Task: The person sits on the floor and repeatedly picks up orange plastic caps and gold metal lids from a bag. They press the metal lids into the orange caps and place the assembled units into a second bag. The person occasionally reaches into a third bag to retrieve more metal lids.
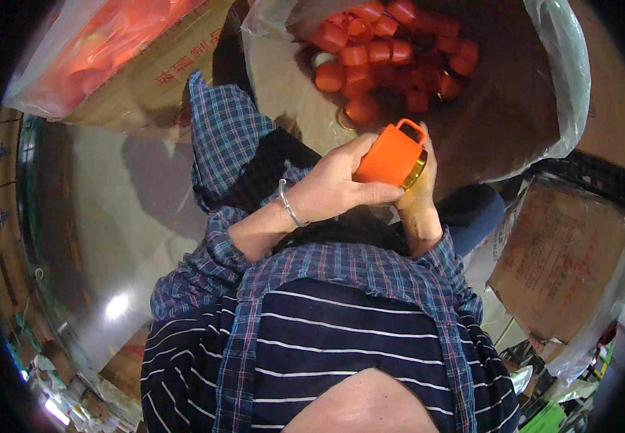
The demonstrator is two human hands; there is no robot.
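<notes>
Orange cup (pixel 386 160), two-handed
Left grip (pixel 330 180) clasps its side, right grip (pixel 422 206) its four-o'clock gold rim (pixel 415 172); even pressure suits.

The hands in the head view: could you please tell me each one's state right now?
Left hand: closed, holding the orange piece.
Right hand: at the piece's gold rim, partly hidden; whether closed cannot be told.
</notes>
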